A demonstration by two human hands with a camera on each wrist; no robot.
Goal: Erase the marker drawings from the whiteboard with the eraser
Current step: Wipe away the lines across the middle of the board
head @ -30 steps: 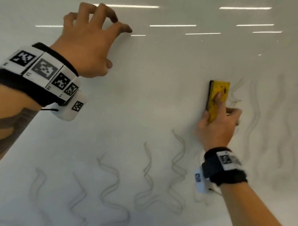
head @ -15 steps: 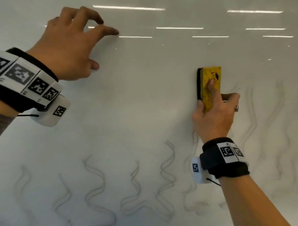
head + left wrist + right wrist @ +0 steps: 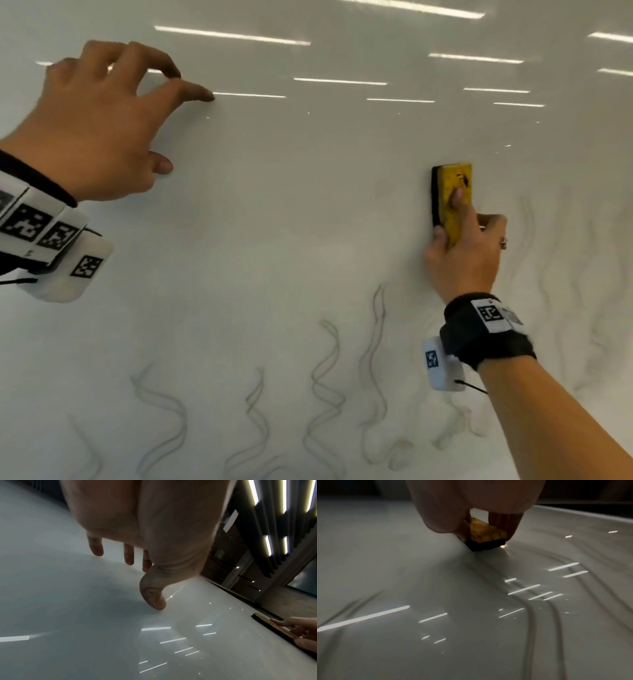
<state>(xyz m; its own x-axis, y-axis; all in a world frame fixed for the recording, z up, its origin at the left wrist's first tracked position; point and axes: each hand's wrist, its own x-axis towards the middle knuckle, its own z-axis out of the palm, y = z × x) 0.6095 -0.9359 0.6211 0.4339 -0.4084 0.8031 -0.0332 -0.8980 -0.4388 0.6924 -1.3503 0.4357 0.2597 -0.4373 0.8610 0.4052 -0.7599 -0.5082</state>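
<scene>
Eraser (image 3: 452,202) in right hand (image 3: 466,253), upright

Head view aimed straight at whiteboard (image 3: 274,240), both hands framed. Wrist views set close, skimming along board past fingers (image 3: 96,547). Eraser (image 3: 454,202) shared by all three.

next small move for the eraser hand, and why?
Probably sweep the eraser rightward and down: the right hand holds it flat on the whiteboard, bare board lies to its left, and faint wavy marker lines remain just right and below.
</scene>
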